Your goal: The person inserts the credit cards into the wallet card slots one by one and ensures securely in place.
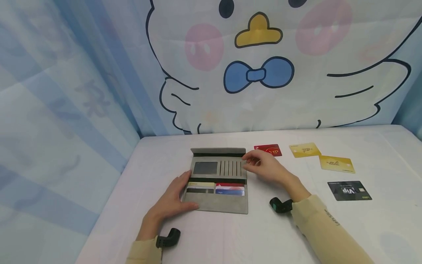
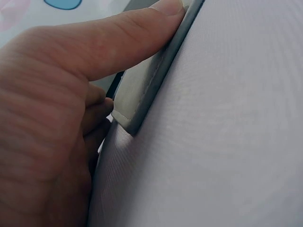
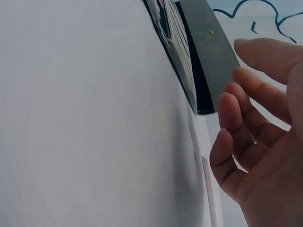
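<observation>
A grey long wallet [image 1: 219, 206] lies unfolded on the white table, its narrow flap raised at the far edge. Several cards sit in its near pockets, among them a yellow-topped card [image 1: 201, 184] and a red, white and blue card [image 1: 229, 190]. My left hand [image 1: 174, 194] holds the wallet's near left corner, thumb along the front edge, fingers at the left side. At the wallet's upper right, my right hand [image 1: 263, 165] hovers with loosely bent fingers. The right wrist view shows nothing between its thumb and fingers, close beside the flap [image 3: 206, 52].
Loose cards lie to the right: a red VIP card [image 1: 273, 149] partly behind my right hand, two gold cards [image 1: 304, 150], and a black VIP card [image 1: 349, 191]. A cartoon-printed curtain [image 1: 257, 106] hangs behind the table [image 1: 224, 238].
</observation>
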Demonstrator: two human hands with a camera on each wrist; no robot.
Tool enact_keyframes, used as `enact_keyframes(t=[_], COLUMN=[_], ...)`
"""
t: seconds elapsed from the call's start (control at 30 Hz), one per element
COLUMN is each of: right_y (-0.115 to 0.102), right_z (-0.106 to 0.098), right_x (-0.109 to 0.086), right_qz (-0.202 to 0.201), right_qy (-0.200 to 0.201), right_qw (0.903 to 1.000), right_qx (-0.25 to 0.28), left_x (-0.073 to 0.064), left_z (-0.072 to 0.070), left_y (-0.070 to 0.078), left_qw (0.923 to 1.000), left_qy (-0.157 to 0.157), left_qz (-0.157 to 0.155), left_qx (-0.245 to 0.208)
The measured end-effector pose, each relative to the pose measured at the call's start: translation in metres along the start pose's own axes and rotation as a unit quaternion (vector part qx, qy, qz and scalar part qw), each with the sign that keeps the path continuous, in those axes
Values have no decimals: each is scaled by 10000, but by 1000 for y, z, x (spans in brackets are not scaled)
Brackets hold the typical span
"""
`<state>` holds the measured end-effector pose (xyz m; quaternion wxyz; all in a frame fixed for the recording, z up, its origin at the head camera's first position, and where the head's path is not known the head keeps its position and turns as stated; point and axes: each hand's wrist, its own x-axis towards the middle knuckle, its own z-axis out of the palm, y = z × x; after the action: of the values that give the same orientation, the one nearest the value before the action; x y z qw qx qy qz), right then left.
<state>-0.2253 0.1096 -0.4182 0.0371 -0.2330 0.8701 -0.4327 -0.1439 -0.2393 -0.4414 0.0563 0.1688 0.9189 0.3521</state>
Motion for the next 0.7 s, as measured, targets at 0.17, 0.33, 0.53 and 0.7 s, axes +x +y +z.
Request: enact_keyframes(t=[0.17, 0.33, 0.53, 0.7], right_y=[10, 20, 30, 36], right_z=[-11, -21, -30, -34], right_x=[-1, -1, -2, -1], right_qz=[250, 499, 720, 760], right_qy=[398, 545, 661, 676], right_qw=[9989, 9972, 9952, 9940], right_qx=[66, 143, -67, -391], left_x=[0, -2, -2, -1], left_z=[1, 1, 0, 0], left_y=[1, 1, 0, 0], left_qw=[9999, 9999, 10000, 10000], left_qy=[-33, -84, -16, -29], left_qz=[-111, -123, -44, -88], left_qx=[-14, -22, -36, 14])
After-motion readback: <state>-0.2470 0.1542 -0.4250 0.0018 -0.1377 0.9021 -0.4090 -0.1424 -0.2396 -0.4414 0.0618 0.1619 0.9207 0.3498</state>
